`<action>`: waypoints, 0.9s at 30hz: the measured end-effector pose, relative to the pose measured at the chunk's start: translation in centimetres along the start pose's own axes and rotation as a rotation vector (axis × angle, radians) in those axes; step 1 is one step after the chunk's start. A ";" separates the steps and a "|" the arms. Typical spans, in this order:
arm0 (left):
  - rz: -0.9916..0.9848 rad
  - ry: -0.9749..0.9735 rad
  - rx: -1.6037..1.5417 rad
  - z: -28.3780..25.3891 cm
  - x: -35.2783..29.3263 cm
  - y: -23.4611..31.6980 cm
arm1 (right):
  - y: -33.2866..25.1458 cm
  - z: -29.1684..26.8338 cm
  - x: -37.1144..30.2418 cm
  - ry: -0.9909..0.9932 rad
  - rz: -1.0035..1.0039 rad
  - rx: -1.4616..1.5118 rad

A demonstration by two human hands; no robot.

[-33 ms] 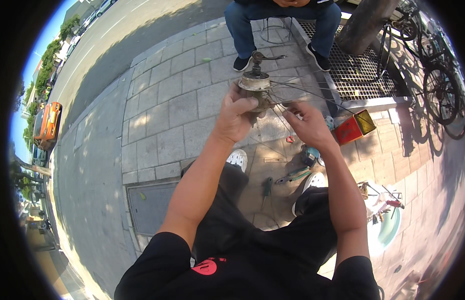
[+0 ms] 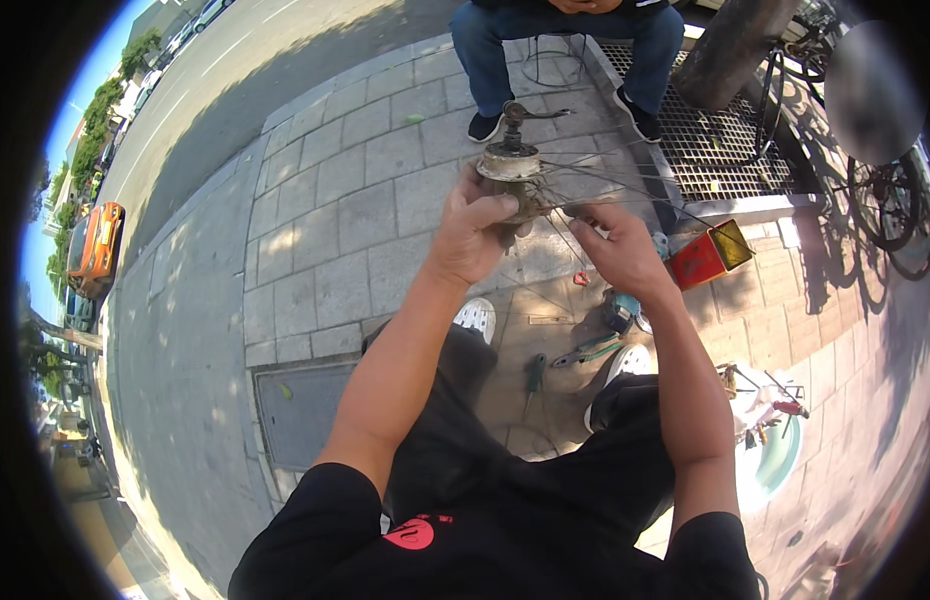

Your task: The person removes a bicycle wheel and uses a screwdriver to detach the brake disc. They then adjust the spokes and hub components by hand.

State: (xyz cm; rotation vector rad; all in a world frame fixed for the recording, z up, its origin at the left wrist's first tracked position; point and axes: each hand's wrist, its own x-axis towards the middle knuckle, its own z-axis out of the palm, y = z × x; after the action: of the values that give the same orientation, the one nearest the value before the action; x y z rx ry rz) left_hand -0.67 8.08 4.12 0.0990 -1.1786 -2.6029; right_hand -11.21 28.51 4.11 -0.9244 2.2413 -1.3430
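My left hand [image 2: 475, 222] is closed around the body of a worn bicycle wheel hub [image 2: 509, 164], held up in front of me. A threaded axle with a dark lever arm [image 2: 530, 113] sticks up from the hub's top. Several thin metal spokes [image 2: 625, 180] fan out from the hub toward the right. My right hand [image 2: 615, 240] is pinched on the spokes close beside the hub; its fingertips partly cover them.
A red and yellow open box [image 2: 710, 254] stands on the paving at right. Pliers [image 2: 587, 351] and a green-handled screwdriver [image 2: 535, 373] lie between my feet. A basin [image 2: 770, 465] with tools is by my right arm. A seated person [image 2: 570, 50] faces me.
My right hand's fingers have shifted slightly at the spokes. The hub and my left hand stay in place.
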 end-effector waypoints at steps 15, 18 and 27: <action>0.020 -0.029 0.196 0.5 0.6 -1.1 | 1.7 -1.7 1.1 0.110 0.058 1.087; 0.025 0.002 0.211 0.5 0.3 -0.8 | 0.2 -1.6 1.3 0.070 0.058 1.176; -0.006 0.226 0.895 0.2 0.7 -2.4 | 0.2 -1.8 0.3 0.175 0.048 0.522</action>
State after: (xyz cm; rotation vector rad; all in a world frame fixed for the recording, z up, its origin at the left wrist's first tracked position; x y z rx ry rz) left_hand -1.90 9.50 2.50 0.5481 -2.1198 -1.7997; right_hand -12.59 29.54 4.78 -0.5799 1.8573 -1.9159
